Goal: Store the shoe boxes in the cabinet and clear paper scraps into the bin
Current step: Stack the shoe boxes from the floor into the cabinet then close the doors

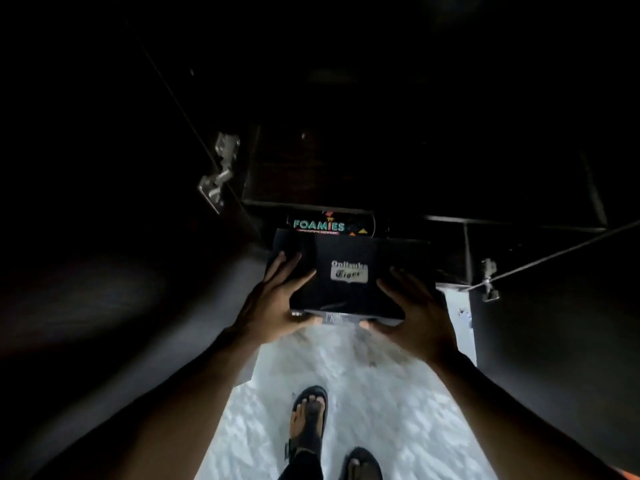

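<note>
head: left hand point(277, 303), right hand point(417, 315) round box point(346, 251)

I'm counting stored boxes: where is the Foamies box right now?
Head view, centre: the Foamies box sits inside the open cabinet, just beyond the black Onitsuka Tiger box gripped by the left hand and right hand.

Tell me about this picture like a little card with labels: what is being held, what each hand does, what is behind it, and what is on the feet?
held: black shoe box with a silver label
left hand: grips the box's left side
right hand: grips the box's right side
behind: Foamies box in the dark cabinet
feet: black sandals on a white floor
</note>
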